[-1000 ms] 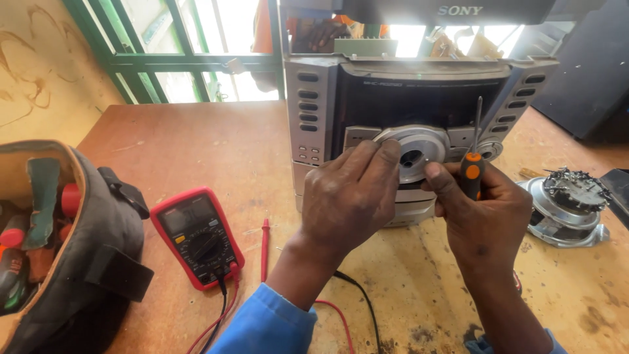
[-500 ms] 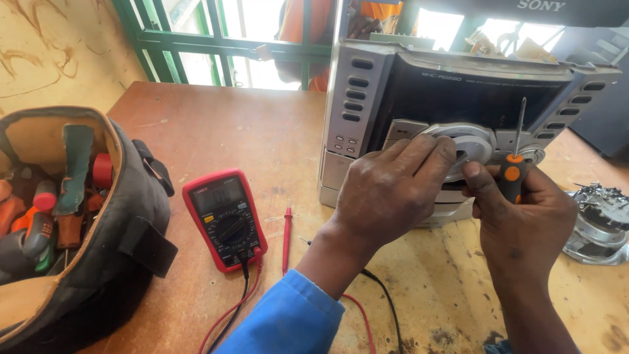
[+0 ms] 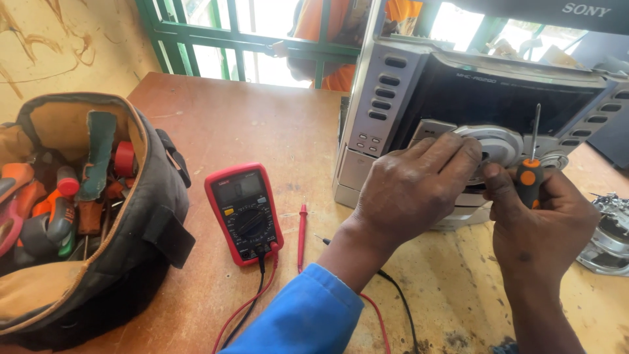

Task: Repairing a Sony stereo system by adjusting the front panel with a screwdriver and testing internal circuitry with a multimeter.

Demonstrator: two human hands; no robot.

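Far to the left of our left hand (image 3: 413,196) a tool bag (image 3: 78,216) sits open on the worktop (image 3: 262,124), stuffed with red, orange and green handles. Nearer that hand lies a red meter (image 3: 244,213), its red and black leads trailing back toward our blue sleeve (image 3: 301,321), with a red probe (image 3: 302,233) between meter and wrist.

Our left hand is spread over the front of the silver stereo (image 3: 419,105), fingertips pressed together on the round grey dial (image 3: 498,147) at the middle of the panel, palm covering the lower buttons. Just to its right, touching the same dial area, our right hand (image 3: 537,223) is clamped on a small screwdriver (image 3: 529,174) with an orange and black handle, its thin shaft pointing up.

The stereo stands upright on the worktop, directly ahead of both hands. We judge it bulky and fairly heavy, a stiff plastic shell; the dial and thin trim look like the breakable parts, so we would grip it by the solid side walls rather than the face. The screwdriver is light and rigid, held best at its ribbed handle.

Beyond our right hand, at the edge of view, lies a silvery metal part (image 3: 606,236).
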